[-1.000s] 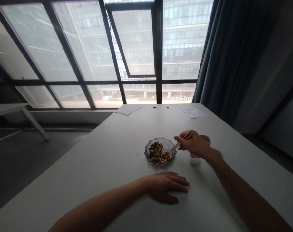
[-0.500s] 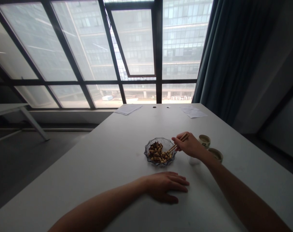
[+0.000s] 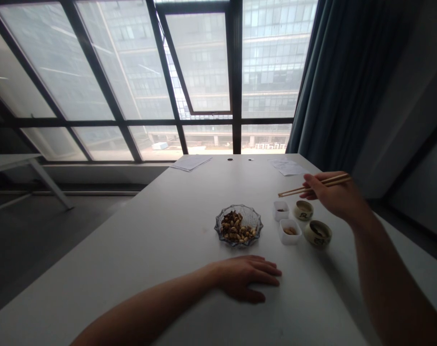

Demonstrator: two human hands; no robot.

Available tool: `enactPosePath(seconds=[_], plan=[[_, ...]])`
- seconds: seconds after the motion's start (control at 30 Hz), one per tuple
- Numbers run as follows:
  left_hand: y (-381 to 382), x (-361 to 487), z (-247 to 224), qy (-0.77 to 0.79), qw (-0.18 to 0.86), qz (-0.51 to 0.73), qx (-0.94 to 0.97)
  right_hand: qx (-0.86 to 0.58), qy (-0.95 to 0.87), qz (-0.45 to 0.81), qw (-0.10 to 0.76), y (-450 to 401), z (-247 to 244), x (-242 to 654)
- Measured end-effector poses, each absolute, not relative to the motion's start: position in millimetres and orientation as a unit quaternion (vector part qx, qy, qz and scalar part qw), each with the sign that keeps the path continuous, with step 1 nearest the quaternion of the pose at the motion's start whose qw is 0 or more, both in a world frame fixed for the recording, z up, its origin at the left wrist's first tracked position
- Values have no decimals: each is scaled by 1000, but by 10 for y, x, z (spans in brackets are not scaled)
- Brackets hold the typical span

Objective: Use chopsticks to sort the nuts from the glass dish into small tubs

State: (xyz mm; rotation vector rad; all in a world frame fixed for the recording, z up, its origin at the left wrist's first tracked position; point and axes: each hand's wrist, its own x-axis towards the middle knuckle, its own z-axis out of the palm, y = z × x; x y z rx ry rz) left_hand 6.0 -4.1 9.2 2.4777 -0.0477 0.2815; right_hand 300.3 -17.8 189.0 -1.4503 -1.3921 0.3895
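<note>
My right hand is closed around a pair of wooden chopsticks, raised above the right part of the table. Their tips point left, over a small white square container; whether they pinch anything is too small to tell. A second white container stands just nearer to me, with brownish bits inside. Two ceramic cups with dark markings sit beside the containers, below my right hand. A scalloped glass bowl holds brown nuts. Close in front of it, my left hand lies flat on the table, fingers apart.
The long white table runs toward the windows. Sheets of paper lie at its far left and far right. A dark curtain hangs at the right, and another table stands at the left.
My right hand has lifted the chopsticks out of the glass bowl and moved right, above the cups, uncovering the white containers. My left hand stays in place.
</note>
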Motion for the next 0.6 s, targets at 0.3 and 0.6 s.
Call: enactPosePath(seconds=[0.3, 0.6], plan=[[-23, 86, 77, -14, 322, 94, 942, -718, -534, 69, 441, 20, 1812, 3447], [-29, 83, 87, -17, 320, 97, 942, -715, -538, 73, 441, 41, 1801, 3473]])
